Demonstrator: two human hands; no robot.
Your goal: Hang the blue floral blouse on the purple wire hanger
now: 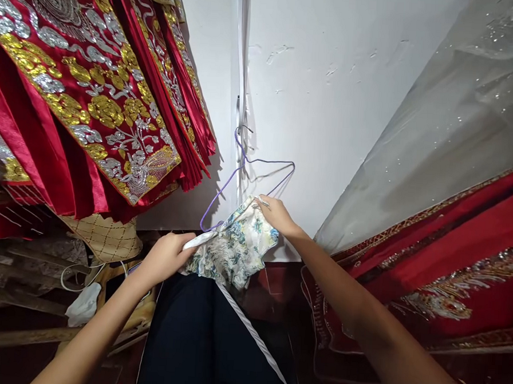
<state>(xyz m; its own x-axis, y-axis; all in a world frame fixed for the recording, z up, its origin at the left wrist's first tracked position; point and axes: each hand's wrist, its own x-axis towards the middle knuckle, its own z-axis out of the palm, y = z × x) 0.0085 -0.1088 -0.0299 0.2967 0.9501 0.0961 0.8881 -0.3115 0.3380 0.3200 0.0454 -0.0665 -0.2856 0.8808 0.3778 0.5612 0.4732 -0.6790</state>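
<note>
A small floral garment (236, 248), white with blue and green flowers, is stretched between my two hands in front of a white wall. My left hand (165, 257) is closed on its left edge. My right hand (276, 213) pinches its upper right corner. A purple wire hanger (245, 163) hangs by its hook from a nail on the wall, and the garment's top lies against the hanger's lower bar. Below the garment hangs a dark navy cloth with white piping (206, 338).
Red garments with gold and silver embroidery (85, 91) hang at upper left. A sheer silver cloth (449, 127) and red embroidered fabric (450, 271) fill the right. At lower left lie a tan woven thing (105, 238), white cords and wooden boards.
</note>
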